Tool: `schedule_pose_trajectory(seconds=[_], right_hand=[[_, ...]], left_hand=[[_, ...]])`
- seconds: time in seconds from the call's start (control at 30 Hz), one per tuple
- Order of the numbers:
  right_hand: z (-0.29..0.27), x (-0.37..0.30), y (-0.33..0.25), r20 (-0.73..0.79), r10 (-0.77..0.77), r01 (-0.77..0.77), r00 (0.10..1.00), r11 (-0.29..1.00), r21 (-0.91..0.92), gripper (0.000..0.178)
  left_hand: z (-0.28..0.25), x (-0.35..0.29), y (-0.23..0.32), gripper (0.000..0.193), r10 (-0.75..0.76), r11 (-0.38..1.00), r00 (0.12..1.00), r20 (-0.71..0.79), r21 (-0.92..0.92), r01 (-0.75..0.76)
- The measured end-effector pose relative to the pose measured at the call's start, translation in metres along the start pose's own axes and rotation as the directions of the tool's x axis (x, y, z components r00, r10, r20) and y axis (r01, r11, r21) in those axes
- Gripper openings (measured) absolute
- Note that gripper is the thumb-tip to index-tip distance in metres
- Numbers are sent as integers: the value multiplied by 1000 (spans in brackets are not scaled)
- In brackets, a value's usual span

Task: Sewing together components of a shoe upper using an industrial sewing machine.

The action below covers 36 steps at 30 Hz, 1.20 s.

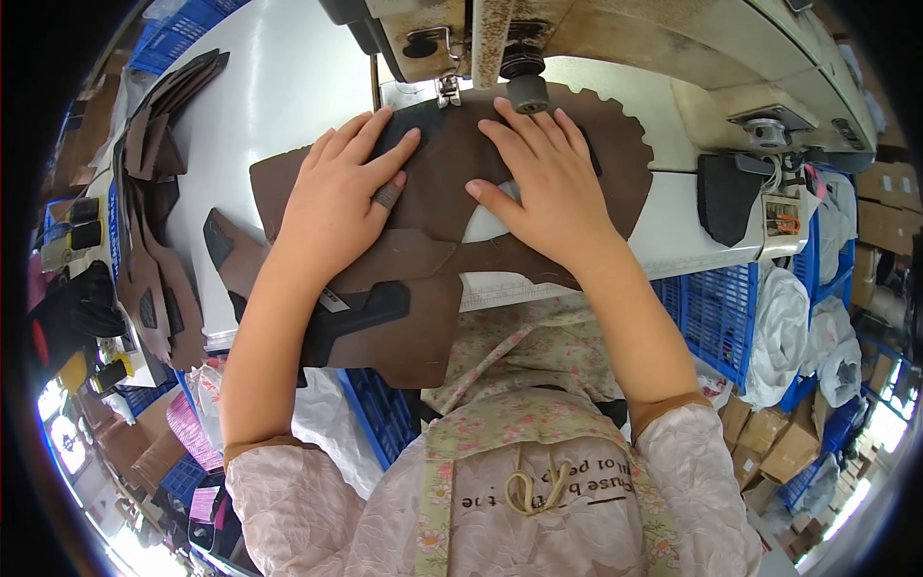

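A brown leather-like panel (437,197) with a notched, toothed edge at its right lies on the white sewing table (288,67). Its far edge is at the presser foot (449,91) of a sewing machine (615,38). My left hand (336,197), with a ring on one finger, rests flat on the left part of the panel, fingers spread. On the right part lies my right hand (550,183), its thumb held apart over a gap where white table shows. Nearer me, a brown piece with a black patch (404,332) hangs over the table's front edge.
Stacked brown cut pieces (159,250) lie along the table's left side. A black piece (726,200) sits at the right, by the machine's base. Below the table are blue crates (716,313) and white plastic bags (777,332); cardboard boxes (788,442) stand farther right.
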State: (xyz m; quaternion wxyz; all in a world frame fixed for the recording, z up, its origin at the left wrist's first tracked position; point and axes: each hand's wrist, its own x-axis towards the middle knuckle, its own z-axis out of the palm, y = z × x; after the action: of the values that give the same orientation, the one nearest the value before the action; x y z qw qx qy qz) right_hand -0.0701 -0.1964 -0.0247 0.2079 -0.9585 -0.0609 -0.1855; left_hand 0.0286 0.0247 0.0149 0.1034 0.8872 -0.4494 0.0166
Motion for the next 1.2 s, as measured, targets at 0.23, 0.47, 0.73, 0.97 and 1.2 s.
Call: schedule_pose_trajectory(seconds=[0.23, 0.47, 0.73, 0.97, 1.2], right_hand=[[-1, -2, -4, 24, 11, -11, 1000, 1000, -13, 54], [0, -2, -9, 7, 21, -21, 1000, 999, -29, 54], [0, -2, -10, 15, 23, -23, 1000, 999, -31, 54], [0, -4, -10, 22, 20, -19, 1000, 999, -39, 54], [3, -5, -8, 0, 2, -2, 1000, 999, -37, 53]], left_hand=[[0, 0, 1, 39, 3, 1000, 1000, -2, -30, -3], [-1, -1, -3, 40, 2, 1000, 1000, 21, -21, -2], [-1, 0, -4, 40, 20, 1000, 999, 31, -5, -20], [-3, 0, 0, 44, 45, 998, 998, 46, 33, -46], [-4, 1, 3, 45, 24, 998, 997, 70, 51, -27]])
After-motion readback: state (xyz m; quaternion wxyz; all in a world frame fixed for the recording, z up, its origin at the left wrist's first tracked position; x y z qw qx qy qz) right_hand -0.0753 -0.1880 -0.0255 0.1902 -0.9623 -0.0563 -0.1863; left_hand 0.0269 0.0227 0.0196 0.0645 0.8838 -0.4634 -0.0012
